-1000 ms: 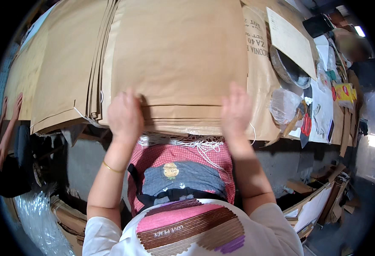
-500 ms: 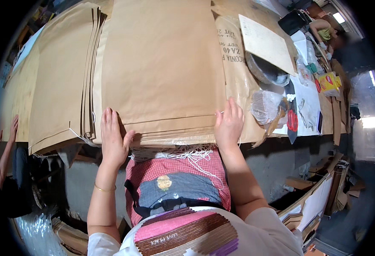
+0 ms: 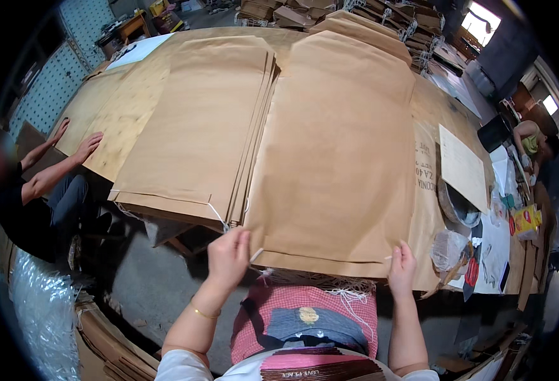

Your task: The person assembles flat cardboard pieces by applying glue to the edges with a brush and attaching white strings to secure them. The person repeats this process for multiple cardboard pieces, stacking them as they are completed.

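A large brown kraft paper bag (image 3: pixel 340 146) lies in front of me on top of others, its near edge folded into a narrow hem (image 3: pixel 324 259). A white string (image 3: pixel 256 255) comes out at the hem's left end, and my left hand (image 3: pixel 227 259) is closed on it just off the corner. My right hand (image 3: pixel 402 267) pinches at the right end of the hem, where a short bit of white string shows by the fingertips. To the left lies a second stack of kraft bags (image 3: pixel 194 120), with white string at its near right corner.
Right of the bags are a covered basin (image 3: pixel 458 206), a pale board (image 3: pixel 462 166), a plastic-wrapped bundle (image 3: pixel 448 249), red-handled scissors (image 3: pixel 471 272) and a yellow packet (image 3: pixel 526 222). A person (image 3: pixel 38 181) sits at the table's left; another (image 3: pixel 533 146) is at far right. White strings (image 3: pixel 356 301) hang by my lap.
My hands were lying open on the bag's near end; now both are closed at the hem's ends. The view has swung left and up, showing more of the table and the person at left.
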`<control>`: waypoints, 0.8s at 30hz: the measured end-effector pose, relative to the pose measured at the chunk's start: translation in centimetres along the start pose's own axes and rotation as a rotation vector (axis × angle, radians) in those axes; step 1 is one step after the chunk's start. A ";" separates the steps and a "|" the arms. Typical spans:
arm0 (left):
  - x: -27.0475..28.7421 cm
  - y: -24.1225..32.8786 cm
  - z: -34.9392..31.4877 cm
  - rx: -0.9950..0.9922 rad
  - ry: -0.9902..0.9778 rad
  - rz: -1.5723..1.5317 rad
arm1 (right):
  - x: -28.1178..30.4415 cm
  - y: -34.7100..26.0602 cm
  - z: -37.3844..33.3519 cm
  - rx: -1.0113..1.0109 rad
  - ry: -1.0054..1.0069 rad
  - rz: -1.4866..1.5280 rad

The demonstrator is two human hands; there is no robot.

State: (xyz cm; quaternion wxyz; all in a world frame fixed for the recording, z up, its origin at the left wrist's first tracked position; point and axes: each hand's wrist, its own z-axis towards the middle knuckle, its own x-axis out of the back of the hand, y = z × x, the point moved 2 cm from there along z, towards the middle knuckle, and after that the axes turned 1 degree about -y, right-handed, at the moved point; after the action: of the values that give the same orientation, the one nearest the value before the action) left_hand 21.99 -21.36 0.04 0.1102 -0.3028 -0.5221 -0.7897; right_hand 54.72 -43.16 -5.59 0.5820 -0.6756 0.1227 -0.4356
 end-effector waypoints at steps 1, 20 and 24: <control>1.4 -0.8 0.1 0.021 0.056 -0.027 | -1.9 -0.6 0.6 0.009 -0.007 0.049; 24.1 -25.2 14.7 0.483 0.356 0.889 | -29.1 -19.0 3.3 -0.366 -0.776 0.474; 16.3 -16.2 13.9 0.238 0.410 0.974 | -18.1 -14.2 -1.0 0.136 -1.060 0.365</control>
State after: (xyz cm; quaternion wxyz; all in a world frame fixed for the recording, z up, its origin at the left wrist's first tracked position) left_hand 6.19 0.33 1.27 0.5967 -0.3349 -0.3747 -0.6256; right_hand 38.44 -27.47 -1.00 0.6723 -0.7307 -0.0999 0.0642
